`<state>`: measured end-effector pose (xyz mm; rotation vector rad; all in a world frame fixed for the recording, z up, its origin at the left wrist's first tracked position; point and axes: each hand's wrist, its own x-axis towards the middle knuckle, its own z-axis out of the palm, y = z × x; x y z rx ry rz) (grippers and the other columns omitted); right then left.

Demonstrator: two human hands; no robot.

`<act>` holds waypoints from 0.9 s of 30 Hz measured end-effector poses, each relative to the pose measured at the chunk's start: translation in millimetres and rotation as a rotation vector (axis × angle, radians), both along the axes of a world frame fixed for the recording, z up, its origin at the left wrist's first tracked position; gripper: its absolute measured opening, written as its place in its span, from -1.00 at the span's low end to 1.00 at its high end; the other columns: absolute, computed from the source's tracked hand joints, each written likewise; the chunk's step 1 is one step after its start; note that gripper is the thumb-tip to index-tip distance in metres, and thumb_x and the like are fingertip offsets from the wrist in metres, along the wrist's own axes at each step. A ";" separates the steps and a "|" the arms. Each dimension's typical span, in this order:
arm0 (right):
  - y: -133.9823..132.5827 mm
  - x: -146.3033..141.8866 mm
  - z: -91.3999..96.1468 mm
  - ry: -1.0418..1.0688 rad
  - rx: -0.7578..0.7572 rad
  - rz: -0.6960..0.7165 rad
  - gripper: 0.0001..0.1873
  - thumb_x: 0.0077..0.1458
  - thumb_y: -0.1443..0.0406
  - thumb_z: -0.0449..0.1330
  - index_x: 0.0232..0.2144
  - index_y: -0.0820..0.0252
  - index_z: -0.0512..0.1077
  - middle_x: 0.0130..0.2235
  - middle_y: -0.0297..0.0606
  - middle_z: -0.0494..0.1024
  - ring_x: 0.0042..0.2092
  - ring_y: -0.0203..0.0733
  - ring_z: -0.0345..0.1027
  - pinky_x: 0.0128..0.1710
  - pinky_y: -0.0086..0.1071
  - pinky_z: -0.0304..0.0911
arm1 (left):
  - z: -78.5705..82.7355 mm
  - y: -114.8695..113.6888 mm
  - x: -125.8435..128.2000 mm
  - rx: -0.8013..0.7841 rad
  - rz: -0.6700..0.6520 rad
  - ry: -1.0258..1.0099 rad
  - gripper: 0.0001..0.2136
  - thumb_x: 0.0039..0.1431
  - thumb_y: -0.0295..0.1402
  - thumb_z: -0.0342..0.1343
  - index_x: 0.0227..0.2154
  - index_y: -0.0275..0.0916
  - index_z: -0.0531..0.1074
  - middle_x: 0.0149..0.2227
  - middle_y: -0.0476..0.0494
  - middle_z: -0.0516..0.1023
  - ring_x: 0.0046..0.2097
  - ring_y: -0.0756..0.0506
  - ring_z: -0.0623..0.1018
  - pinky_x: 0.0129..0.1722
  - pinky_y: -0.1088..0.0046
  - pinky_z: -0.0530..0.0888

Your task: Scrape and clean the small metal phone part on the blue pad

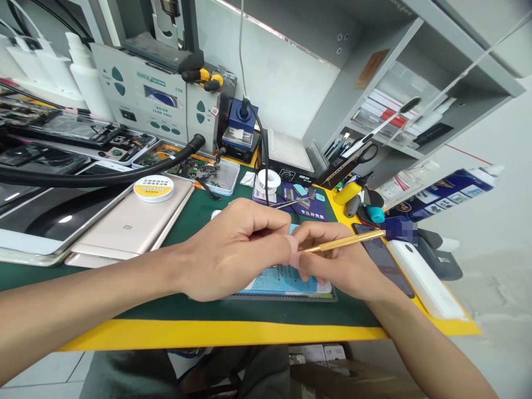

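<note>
Both hands meet over a light-blue pad [286, 281] at the middle of the green mat. My left hand [233, 252] is closed, thumb pressed against the bent fingers, and whatever lies between them is hidden. Touching its fingertips, my right hand [353, 271] is closed too. A slim gold-coloured rod-shaped tool [344, 241] is pinched there between thumb and fingers, slanting up to the right. Its tip disappears at the joined fingertips, so its kind is unclear. Beneath the hands, a little of some small thing on the pad shows, too covered to name.
Phones with a round tin [153, 189] on top lie left. A black hose [166, 163] crosses from the hot-air station [158, 100]. Behind the hands stand a white spool [268, 182] and tweezers [291, 200]. A white box [426, 280] lies right, near the table's yellow edge [224, 334].
</note>
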<state>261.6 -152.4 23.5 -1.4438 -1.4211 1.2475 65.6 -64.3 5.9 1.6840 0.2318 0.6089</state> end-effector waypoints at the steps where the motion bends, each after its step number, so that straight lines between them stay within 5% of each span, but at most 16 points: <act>1: 0.0 -0.2 0.3 -0.001 -0.001 -0.001 -0.91 -0.07 0.46 0.34 -0.46 0.21 0.55 -0.61 -0.45 0.50 -0.65 -0.44 0.16 -0.69 -0.56 0.07 | 0.0 0.1 0.2 -0.004 -0.001 0.003 -0.64 0.23 -0.38 0.10 -0.63 -0.22 0.11 -0.59 0.12 0.01 -0.50 0.08 0.05 -0.54 0.43 0.01; 27: -1.7 3.1 -2.7 0.046 0.031 -0.010 -0.90 0.00 0.46 0.33 -0.49 0.23 0.53 -0.63 -0.46 0.50 -0.68 -0.48 0.17 -0.71 -0.60 0.06 | -2.4 0.4 -0.1 0.015 -0.010 0.009 -0.64 0.29 -0.36 0.06 -0.61 -0.21 0.12 -0.60 0.13 0.03 -0.51 0.08 0.07 -0.54 0.44 0.01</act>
